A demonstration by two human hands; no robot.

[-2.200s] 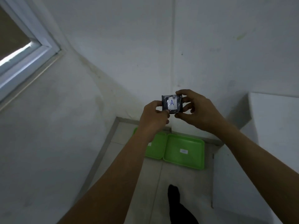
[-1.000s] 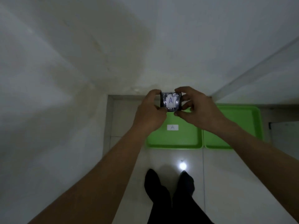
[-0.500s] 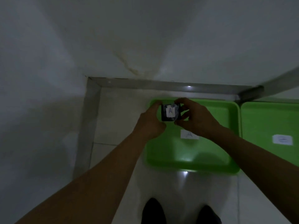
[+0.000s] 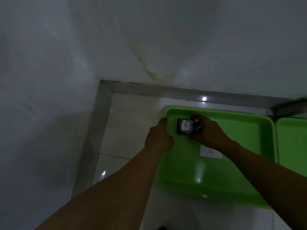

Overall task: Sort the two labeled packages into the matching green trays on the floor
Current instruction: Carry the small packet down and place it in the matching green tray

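Note:
A small dark package [image 4: 185, 126] with a white label marked A is low over the far left corner of the left green tray [image 4: 240, 130]. My right hand [image 4: 207, 131] pinches the package's right side. My left hand [image 4: 159, 136] is beside the tray's left rim, a strip of green showing between it and the package. A white label marked A [image 4: 211, 151] lies on the tray floor under my right wrist. I cannot tell whether the package touches the tray. No second package is in sight.
A second green tray [image 4: 292, 143] adjoins the first on the right, cut off by the frame. Both sit on pale floor tiles in a corner, with white walls [image 4: 149, 47] and a grey skirting [image 4: 182, 92] close behind and to the left.
I have bent down towards the floor and both hands lowered the package into the left tray's far corner. My left hand has come off the package; the right hand still holds it.

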